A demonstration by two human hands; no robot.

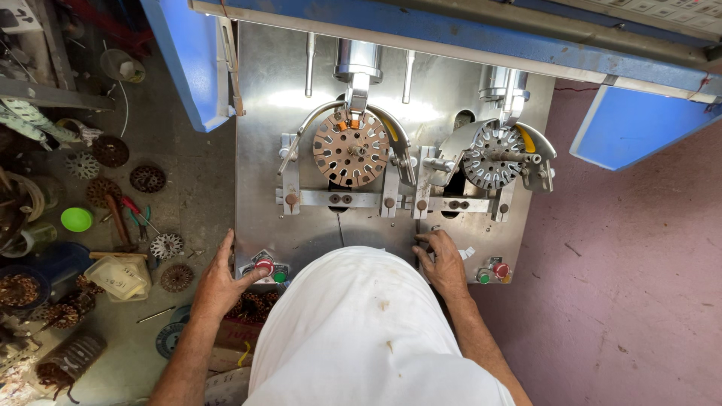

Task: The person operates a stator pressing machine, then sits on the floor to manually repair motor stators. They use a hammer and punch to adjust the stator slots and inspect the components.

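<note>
I look straight down on a steel machine plate [263, 150] with two round slotted stator cores mounted on it. The left stator core [351, 148] is copper-brown, the right stator core [492, 156] is silver. My left hand [219, 280] rests at the plate's lower left edge, its thumb against the red button [265, 265] beside a green button [280, 277]. My right hand [444, 262] lies on the plate's lower middle, fingers curled by a small lever. It holds nothing that I can see. My white shirt [368, 331] hides the plate's front.
A second red and green button pair [494, 273] sits right of my right hand. On the floor at the left lie several loose stator cores [167, 246], a green lid [76, 219], pliers [135, 216] and a plastic tub [118, 277]. Blue machine frame [188, 60] runs overhead.
</note>
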